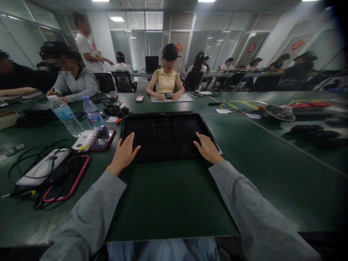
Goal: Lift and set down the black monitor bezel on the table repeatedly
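A wide, shallow black tray-like panel (187,139) with a raised rim lies on the green table in front of me. Slim raised strips run across its inside. My left hand (125,151) is at its near left corner, fingers stretched and thumb apart. Over the right side is my right hand (207,146), its fingers likewise spread. Neither hand grips anything; whether they touch the panel or hover just above it, I cannot tell. A pale edge of something shows under the panel's right corner.
Left of the panel stand two water bottles (66,116), a phone with a pink-red case (81,174), a white box-like item (45,166) and black cables. A metal bowl (280,113) and coloured wires (236,106) lie far right. Across the table a person (166,81) handles a small object on a mat.
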A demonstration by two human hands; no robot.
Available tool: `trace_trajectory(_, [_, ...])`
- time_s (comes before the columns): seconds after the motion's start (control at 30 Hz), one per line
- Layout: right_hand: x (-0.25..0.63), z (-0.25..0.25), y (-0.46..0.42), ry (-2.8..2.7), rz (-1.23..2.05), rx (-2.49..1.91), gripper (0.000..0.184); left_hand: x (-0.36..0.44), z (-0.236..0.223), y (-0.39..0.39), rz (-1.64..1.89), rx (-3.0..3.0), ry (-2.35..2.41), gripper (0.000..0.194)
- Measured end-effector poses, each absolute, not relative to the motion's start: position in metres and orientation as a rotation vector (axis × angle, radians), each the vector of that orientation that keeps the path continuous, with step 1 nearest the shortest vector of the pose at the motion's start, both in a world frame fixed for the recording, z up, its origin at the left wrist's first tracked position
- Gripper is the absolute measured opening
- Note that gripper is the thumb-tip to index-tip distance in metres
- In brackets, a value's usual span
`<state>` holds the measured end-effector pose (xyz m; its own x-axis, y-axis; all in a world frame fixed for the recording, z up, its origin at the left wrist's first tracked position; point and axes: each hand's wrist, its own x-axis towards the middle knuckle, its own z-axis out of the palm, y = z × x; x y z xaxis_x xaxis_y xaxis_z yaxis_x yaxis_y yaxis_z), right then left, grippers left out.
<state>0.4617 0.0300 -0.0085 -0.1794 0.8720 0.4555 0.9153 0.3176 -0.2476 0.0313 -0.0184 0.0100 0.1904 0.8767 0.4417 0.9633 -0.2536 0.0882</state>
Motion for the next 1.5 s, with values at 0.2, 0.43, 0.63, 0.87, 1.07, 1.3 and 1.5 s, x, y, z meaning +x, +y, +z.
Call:
trace_trajectory(0.2, [0.461, -0.009, 0.03, -2.009, -0.122, -1.563, 0.076, 0.033, 0.014, -0.02, -0.587, -2.267, -1.803, 0.066])
trace_trajectory(0.43, [0.476, 0.0, 0.029, -1.776, -0.35, -1.66, 0.074, 0.033, 0.016, -0.021, -0.581, -2.281, -1.812, 0.063])
trace_trajectory(0.63, [0.49, -0.018, 0.036, -1.78, -0.202, -1.867, 0.074, 0.033, 0.016, -0.022, -0.596, -2.287, -1.801, 0.062])
trace_trajectory(0.87, [0.488, -0.019, 0.033, -1.772, -0.247, -1.851, 0.073, 0.031, 0.014, -0.02, -0.604, -2.286, -1.788, 0.062])
trace_trajectory(1.07, [0.47, -0.009, 0.03, -1.799, -0.307, -1.712, 0.069, 0.032, 0.014, -0.02, -0.559, -2.264, -1.768, 0.063])
trace_trajectory(1.3, [0.441, -0.009, 0.021, -2.025, -0.338, -1.58, 0.084, 0.032, 0.014, -0.02, -0.516, -2.248, -1.759, 0.062])
trace_trajectory(1.5, [0.441, -0.009, 0.021, -2.055, -0.297, -1.609, 0.089, 0.032, 0.014, -0.02, -0.509, -2.248, -1.768, 0.063])
